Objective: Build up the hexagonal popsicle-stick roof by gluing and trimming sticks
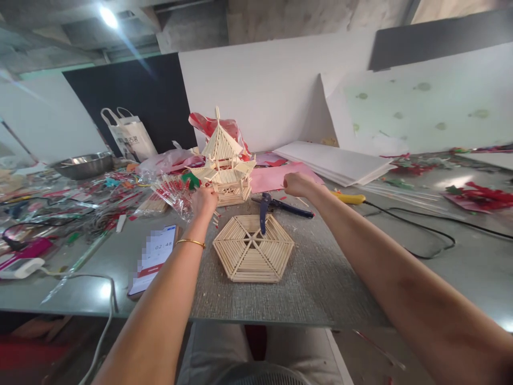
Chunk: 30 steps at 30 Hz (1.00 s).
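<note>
A small wooden-stick pagoda model [223, 163] stands at the back of the grey table [328, 278]. My left hand [203, 201], with a gold bangle on the wrist, is closed at the model's lower left corner, gripping its base. My right hand [298, 185] hovers as a fist just right of the model, not touching it; what it holds, if anything, is hidden. A flat hexagonal panel of sticks [252, 248] lies in front of the model. Blue-handled pliers [276, 206] rest between them, one handle lying over the panel.
A phone [154, 258] lies left of the panel. A packet of sticks [172, 192], red scraps, cables and a metal bowl [84, 164] crowd the left side. White boards [336, 160], a yellow tool [348, 198] with a black cord and red paper lie to the right.
</note>
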Each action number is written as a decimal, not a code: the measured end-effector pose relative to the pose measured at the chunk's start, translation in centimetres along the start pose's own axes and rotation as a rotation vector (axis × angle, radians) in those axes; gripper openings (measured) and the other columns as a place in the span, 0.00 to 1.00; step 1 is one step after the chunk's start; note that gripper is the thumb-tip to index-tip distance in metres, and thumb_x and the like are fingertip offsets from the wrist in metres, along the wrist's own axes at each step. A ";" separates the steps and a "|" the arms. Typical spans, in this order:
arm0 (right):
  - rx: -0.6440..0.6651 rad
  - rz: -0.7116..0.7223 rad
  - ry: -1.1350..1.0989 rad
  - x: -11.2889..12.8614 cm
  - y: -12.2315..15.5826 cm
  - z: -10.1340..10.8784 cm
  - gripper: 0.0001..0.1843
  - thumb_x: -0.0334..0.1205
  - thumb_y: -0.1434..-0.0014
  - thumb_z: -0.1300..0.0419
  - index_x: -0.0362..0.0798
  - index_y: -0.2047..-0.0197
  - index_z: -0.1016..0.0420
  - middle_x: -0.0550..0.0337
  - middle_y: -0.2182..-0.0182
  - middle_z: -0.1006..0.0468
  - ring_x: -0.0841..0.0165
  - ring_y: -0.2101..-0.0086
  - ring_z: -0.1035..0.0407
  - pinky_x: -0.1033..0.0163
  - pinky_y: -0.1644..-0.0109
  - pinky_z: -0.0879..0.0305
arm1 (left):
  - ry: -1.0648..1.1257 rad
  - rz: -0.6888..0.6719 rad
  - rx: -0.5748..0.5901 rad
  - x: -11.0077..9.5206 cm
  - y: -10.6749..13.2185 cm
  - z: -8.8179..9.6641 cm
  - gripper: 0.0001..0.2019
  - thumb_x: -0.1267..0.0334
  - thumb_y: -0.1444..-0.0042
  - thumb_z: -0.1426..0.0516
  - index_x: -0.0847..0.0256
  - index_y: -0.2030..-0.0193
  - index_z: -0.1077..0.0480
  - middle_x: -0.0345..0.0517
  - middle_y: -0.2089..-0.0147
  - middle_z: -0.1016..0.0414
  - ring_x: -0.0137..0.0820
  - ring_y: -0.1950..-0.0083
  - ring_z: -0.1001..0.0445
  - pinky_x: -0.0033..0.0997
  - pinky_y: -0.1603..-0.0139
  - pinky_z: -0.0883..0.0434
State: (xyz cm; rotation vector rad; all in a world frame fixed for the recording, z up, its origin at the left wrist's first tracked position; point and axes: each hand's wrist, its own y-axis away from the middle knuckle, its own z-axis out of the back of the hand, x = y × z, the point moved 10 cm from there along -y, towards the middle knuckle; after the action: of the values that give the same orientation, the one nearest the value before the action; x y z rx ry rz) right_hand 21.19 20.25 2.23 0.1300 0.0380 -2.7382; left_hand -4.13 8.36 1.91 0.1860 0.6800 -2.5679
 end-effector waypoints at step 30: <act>-0.031 0.036 0.009 -0.6 -1.3 -0.2 0.18 0.34 0.49 0.44 0.42 0.55 0.26 0.45 0.61 0.24 0.61 0.62 0.30 0.65 0.64 0.39 | 0.071 -0.014 0.022 1.6 -0.7 -1.1 0.16 0.57 0.47 0.50 0.60 0.70 0.23 0.49 0.70 0.21 0.35 0.65 0.26 0.28 0.65 0.34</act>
State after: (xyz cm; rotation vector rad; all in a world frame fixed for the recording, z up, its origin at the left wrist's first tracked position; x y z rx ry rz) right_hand 21.24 21.71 2.10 0.1326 0.0793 -2.6994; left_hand -5.89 8.77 0.88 0.2814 0.6818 -2.5929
